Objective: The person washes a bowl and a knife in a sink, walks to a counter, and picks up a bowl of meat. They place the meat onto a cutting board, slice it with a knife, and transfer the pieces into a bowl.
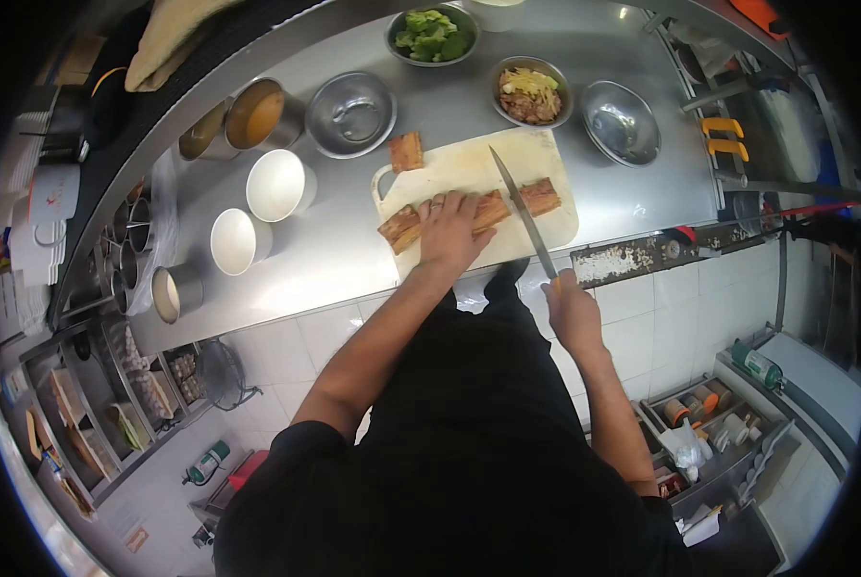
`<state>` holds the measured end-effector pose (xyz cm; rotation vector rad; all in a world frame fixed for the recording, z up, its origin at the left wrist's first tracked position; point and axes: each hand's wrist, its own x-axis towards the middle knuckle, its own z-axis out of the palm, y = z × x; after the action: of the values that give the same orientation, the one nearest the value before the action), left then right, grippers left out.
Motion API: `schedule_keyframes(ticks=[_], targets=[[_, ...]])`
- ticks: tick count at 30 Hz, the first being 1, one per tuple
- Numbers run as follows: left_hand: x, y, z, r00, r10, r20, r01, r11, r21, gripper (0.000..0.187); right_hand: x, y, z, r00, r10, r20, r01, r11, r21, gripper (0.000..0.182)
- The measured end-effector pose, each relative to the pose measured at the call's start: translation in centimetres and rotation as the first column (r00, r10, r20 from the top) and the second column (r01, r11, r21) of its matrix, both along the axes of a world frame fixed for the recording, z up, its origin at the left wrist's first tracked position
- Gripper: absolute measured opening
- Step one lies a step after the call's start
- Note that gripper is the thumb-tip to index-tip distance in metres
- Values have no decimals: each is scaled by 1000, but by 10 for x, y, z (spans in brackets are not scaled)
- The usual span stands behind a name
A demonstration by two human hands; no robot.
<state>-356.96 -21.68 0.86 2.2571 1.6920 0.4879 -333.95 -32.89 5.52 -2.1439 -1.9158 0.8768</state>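
Note:
A long brown strip of roasted meat (403, 227) lies across a pale cutting board (454, 160). My left hand (449, 227) presses down on it left of the middle, fingers over the far side and thumb toward the near edge. In my right hand (574, 310), closed round the handle, is a long knife (526, 212). Its blade points away from me and crosses over the strip, with a section of meat (542, 197) to its right. At the board's far left corner rests a separate, shorter meat piece (406, 151).
Behind the board stand a bowl of green vegetables (437, 38), a bowl of meat and yellow shreds (530, 93) and bare metal bowls (351, 113) (622, 122). White cups (281, 185) and metal pots (260, 112) are on the left. The steel counter's (324, 269) front edge runs before me.

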Motion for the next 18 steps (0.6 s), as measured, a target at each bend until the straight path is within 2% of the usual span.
schedule_keyframes(ticks=[2,5,8,12,14,18], targets=[[-2,-1,0,999,35,15,-35,999,-22,60,-6,5,8,999,30,13,-30,1000,0,29],[-9,2,11,999,-22,46,28,989,-144,57,-14,9,20,994,104,21,-103,993,-55,28],[-10,8,8,997,-66,45,73,978,-194,49,-19,13,33,989,135,59,-126,983,-137,28],[-9,12,6,996,-52,69,67,968,-242,48,-17,10,46,972,195,133,-169,968,-183,28],[-7,12,6,997,-59,53,72,957,-281,52,-20,10,44,956,218,198,-177,962,-206,29],[-6,7,-2,998,-54,43,60,982,-179,51,-39,23,-2,974,173,146,-152,978,-140,30]])
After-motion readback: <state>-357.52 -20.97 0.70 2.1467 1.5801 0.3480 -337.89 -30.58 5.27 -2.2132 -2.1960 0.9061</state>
